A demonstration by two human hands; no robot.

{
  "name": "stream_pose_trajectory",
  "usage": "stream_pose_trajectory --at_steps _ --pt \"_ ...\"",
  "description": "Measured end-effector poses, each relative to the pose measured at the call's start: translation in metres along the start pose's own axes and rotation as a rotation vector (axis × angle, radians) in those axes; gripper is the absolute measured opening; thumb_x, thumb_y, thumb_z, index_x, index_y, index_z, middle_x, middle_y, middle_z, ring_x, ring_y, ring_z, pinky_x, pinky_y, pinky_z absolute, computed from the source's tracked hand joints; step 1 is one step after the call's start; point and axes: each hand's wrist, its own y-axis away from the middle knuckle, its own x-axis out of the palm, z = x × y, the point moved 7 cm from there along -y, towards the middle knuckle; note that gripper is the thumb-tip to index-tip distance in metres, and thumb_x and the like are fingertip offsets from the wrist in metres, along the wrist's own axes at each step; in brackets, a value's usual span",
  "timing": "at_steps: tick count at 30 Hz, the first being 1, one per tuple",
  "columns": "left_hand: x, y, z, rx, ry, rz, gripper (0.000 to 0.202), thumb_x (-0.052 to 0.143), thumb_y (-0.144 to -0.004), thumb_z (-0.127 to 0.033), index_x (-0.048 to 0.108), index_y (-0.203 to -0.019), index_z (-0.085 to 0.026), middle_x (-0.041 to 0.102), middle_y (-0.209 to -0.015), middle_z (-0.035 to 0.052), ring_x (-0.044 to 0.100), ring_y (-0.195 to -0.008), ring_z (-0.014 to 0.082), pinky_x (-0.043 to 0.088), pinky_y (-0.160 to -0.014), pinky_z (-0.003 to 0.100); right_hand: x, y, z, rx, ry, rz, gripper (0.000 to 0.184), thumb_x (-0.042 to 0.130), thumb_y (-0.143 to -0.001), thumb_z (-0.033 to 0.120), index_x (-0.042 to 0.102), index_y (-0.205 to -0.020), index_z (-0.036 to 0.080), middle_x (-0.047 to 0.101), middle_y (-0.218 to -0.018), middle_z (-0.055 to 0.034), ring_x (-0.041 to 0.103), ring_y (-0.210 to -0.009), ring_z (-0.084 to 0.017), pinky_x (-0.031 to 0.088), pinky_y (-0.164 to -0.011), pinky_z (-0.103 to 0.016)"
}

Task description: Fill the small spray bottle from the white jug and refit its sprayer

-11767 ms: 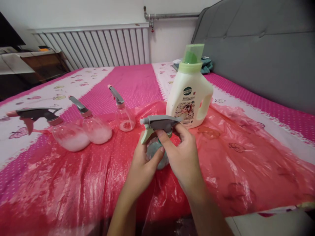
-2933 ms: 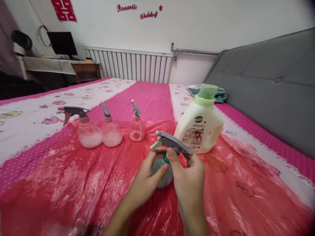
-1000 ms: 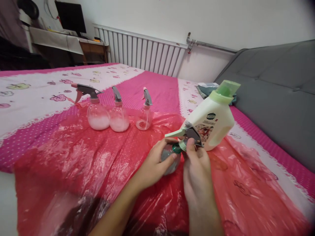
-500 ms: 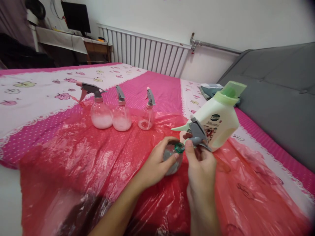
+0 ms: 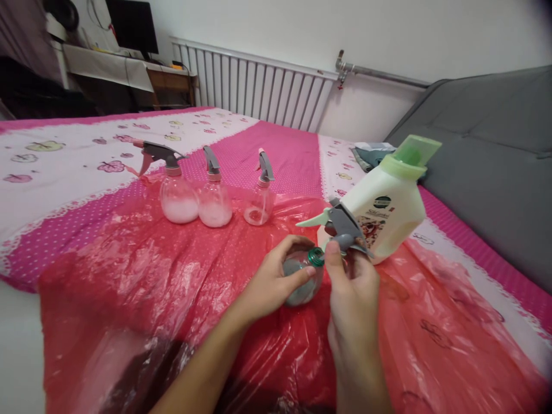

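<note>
My left hand [image 5: 284,276] is wrapped round a clear spray bottle [image 5: 299,290] with a green threaded neck, which tilts to the right on the red plastic sheet [image 5: 185,287]. Between the thumb and fingers of my right hand [image 5: 351,276] is a grey and pale green trigger spray head [image 5: 344,224], off the bottle and close beside its open mouth. Whether its dip tube is inside the neck I cannot make out. Right behind the spray head stands a large white jug [image 5: 392,201] with a green cap and a flower label.
Toward the back left stand three pink spray bottles with heads on: a left one [image 5: 176,198], a middle one [image 5: 214,201] and a right one [image 5: 260,204]. Folded cloth [image 5: 373,155] lies behind the jug. A grey padded headboard [image 5: 487,138] borders the right side.
The spray head has shifted slightly left and up in view. Both hands keep their grips, and the bottle stays in nearly the same place. The whole view has moved a little.
</note>
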Motion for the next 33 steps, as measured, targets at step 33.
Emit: stream_pose_trajectory --at_steps 33 --pt "0.0014 0.0003 -0.0028 0.005 -0.009 0.002 0.030 0.073 -0.090 -0.022 0.061 -0.117 -0.020 0.068 -0.124 0.0083 0.063 -0.122 0.0253 0.044 -0.109 0.039 -0.0041 0.0014 0.0055 -0.050 0.027 -0.086 0.046 0.072 -0.083 0.059 0.071 -0.104 0.018 0.072 -0.109 -0.0112 0.068 -0.109 -0.029 0.047 -0.105 -0.053"
